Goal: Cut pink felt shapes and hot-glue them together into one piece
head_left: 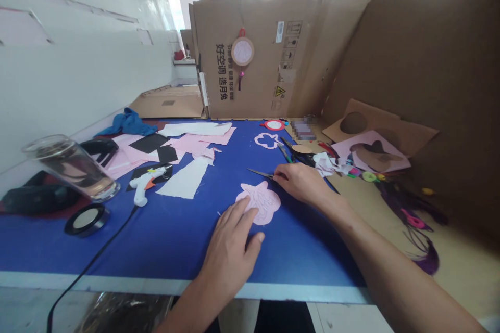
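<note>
L hand [233,237]: palm down, fingers slightly apart & extended, nothing gripped; fingertips rest on L edge of pink flower piece [262,207], which lies flat on blue table [156,250] nr its front edge, w/ line pattern on its face. R hand [299,181]: closed, thumb & fingers pinching dark pointed tool [259,172], tip facing L, just beyond flower piece. Tool's handle hidden in grip; exact type can't be confirmed.

Beyond R hand: flower-shaped frame [267,140], flat on table; red-rimmed disc [274,125] behind it. Crumpled white paper [327,164] to R, nr brown oval piece [302,149].

L side of table: white glue gun [142,187] w/ orange trigger, cord running off front edge; white strip [187,179] beside it; pink & blk sheets behind. Clear glass [74,169] w/ liquid, upright; blk round container [86,219] in front of it. Blue cloth [129,123] at far L.

R side, on cardboard: pink sheet [369,148] w/ cutout, purple tassels [427,257]. Round ornament [242,52] hangs in front of upright cardboard panel [304,73] at back.
</note>
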Tool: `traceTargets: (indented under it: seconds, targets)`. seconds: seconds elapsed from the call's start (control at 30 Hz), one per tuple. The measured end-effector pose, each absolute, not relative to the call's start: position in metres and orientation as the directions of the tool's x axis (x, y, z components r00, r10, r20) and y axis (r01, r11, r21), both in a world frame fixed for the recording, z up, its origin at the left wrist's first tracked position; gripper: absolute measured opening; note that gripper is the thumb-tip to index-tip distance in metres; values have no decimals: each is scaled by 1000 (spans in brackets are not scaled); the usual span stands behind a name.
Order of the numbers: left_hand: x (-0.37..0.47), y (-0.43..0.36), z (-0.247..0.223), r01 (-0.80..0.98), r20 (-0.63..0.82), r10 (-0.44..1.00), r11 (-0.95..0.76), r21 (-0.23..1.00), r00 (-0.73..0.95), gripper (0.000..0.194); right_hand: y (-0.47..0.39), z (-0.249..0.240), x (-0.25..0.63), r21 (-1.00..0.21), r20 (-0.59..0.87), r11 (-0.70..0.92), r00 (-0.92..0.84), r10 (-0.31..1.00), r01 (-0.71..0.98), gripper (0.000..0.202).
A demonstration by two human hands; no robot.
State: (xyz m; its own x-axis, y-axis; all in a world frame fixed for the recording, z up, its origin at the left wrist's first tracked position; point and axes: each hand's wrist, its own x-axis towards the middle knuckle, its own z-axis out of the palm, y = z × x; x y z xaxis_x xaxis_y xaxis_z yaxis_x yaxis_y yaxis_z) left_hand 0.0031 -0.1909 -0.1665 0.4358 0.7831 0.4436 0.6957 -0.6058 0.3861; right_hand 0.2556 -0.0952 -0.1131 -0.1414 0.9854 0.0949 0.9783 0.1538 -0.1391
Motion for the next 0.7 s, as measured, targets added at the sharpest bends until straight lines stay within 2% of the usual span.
traceTargets:
  seconds: [0.17,0.27,0.37,0.5,0.7]
  targets:
    - [-11,-152,-130,628,420,835,-545,555,354,28,-88,-123,260,-114,105,110,-98,990,987,20]
    - [-11,-109,-107,589,374,895,-444,676,245,17,-84,-128,263,-110,117,95,-82,990,989,20]
    - [-2,-65,-99,527,347,929,-362,769,131,18,-81,-133,266,-109,134,81,-66,989,991,20]
    - [7,-29,-117,480,341,940,-305,822,13,24,-78,-141,269,-106,162,63,-45,986,992,22]
    - [1,-20,-144,491,319,948,-286,823,17,24,-75,-147,271,-116,182,37,-15,983,993,27]
